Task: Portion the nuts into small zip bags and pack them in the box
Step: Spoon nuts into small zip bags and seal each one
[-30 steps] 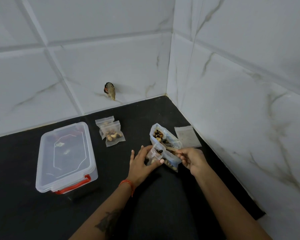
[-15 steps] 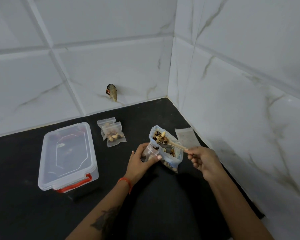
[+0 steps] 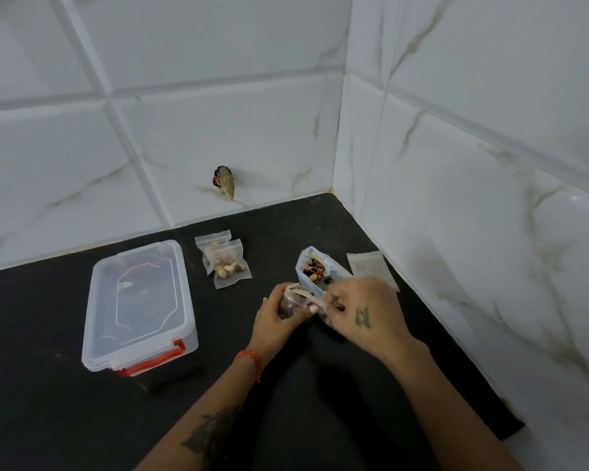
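Note:
My left hand [image 3: 275, 323] holds a small clear zip bag [image 3: 292, 302] open, with dark nuts at its bottom. My right hand [image 3: 364, 311] grips a wooden spoon [image 3: 308, 297] whose tip reaches into that small bag's mouth. Just behind them stands a large open bag of mixed nuts [image 3: 315, 268], partly hidden by my right hand. Two filled small zip bags [image 3: 227, 266] lie overlapping on the black counter, left of the large bag. A clear plastic box [image 3: 136, 304] with red latches and its lid on sits at the left.
An empty small zip bag [image 3: 366, 265] lies by the right wall. White tiled walls meet in a corner behind the black counter [image 3: 65, 402]. A small dark object [image 3: 224, 181] sticks out of the back wall. The counter's right edge ends near the lower right.
My right hand has swung the spoon from the large nut bag over to the mouth of the small bag in my left hand.

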A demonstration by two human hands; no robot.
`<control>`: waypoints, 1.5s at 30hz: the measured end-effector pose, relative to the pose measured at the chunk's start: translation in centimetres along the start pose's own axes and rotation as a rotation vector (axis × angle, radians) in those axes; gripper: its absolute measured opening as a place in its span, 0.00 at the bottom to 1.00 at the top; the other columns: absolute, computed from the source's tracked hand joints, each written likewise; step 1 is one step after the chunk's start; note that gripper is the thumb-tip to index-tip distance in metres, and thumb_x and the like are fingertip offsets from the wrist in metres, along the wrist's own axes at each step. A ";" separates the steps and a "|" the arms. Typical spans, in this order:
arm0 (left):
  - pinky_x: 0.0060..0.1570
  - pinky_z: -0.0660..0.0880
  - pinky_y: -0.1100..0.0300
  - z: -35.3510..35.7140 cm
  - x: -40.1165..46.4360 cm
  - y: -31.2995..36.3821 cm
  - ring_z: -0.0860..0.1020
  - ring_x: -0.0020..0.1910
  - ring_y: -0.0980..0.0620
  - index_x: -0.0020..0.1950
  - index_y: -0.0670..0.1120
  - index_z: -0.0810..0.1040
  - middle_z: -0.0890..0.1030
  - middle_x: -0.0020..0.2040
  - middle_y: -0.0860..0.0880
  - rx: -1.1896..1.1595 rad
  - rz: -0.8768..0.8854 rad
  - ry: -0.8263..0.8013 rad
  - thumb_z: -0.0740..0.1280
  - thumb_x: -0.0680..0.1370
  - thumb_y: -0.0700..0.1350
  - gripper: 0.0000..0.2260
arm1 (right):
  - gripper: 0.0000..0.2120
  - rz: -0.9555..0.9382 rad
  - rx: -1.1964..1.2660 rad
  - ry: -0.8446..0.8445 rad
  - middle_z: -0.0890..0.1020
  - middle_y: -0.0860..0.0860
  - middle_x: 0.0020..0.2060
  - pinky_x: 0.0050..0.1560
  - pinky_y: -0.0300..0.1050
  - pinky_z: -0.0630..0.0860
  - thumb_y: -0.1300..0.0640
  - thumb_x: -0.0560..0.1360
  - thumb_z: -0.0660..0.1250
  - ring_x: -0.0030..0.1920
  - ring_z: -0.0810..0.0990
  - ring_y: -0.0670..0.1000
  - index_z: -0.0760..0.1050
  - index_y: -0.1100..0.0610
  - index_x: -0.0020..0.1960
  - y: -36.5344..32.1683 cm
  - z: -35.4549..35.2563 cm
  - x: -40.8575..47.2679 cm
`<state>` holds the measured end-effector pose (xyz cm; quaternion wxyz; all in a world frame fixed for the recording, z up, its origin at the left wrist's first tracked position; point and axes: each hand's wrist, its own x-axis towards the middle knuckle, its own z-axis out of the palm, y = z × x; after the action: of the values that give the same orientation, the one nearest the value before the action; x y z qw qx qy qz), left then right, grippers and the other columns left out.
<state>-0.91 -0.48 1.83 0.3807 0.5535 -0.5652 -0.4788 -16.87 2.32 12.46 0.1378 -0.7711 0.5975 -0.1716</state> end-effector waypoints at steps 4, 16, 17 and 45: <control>0.54 0.73 0.62 -0.2 -0.2 0.1 0.76 0.57 0.55 0.54 0.64 0.73 0.79 0.53 0.60 -0.030 0.005 0.024 0.75 0.68 0.55 0.18 | 0.08 -0.040 -0.024 0.087 0.83 0.47 0.39 0.34 0.29 0.62 0.52 0.76 0.65 0.31 0.68 0.39 0.82 0.51 0.48 0.3 -1.2 0.1; 0.59 0.75 0.50 0.1 0.0 -0.2 0.79 0.55 0.50 0.57 0.52 0.74 0.79 0.55 0.49 -0.097 -0.035 -0.073 0.75 0.70 0.46 0.17 | 0.09 -0.110 -0.093 -0.016 0.83 0.48 0.49 0.48 0.34 0.70 0.51 0.76 0.65 0.51 0.79 0.45 0.81 0.50 0.52 -0.3 -0.3 0.5; 0.58 0.75 0.51 0.0 0.1 -0.4 0.78 0.55 0.51 0.57 0.53 0.74 0.79 0.56 0.49 -0.098 -0.032 -0.073 0.75 0.69 0.46 0.19 | 0.09 -0.109 -0.091 -0.016 0.83 0.47 0.49 0.48 0.33 0.69 0.51 0.76 0.65 0.50 0.79 0.45 0.81 0.50 0.52 -0.3 -0.5 0.5; 0.66 0.61 0.33 -0.3 0.2 0.1 0.79 0.48 0.56 0.42 0.61 0.75 0.81 0.45 0.54 -0.043 0.019 -0.092 0.73 0.63 0.58 0.12 | 0.12 -0.290 -0.126 -0.085 0.82 0.51 0.49 0.51 0.40 0.73 0.55 0.78 0.60 0.49 0.79 0.49 0.77 0.51 0.59 -1.6 -0.2 0.0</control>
<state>-0.65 -0.75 1.98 0.3706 0.5171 -0.5770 -0.5122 -15.50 2.67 13.28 0.0884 -0.8629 0.4831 -0.1190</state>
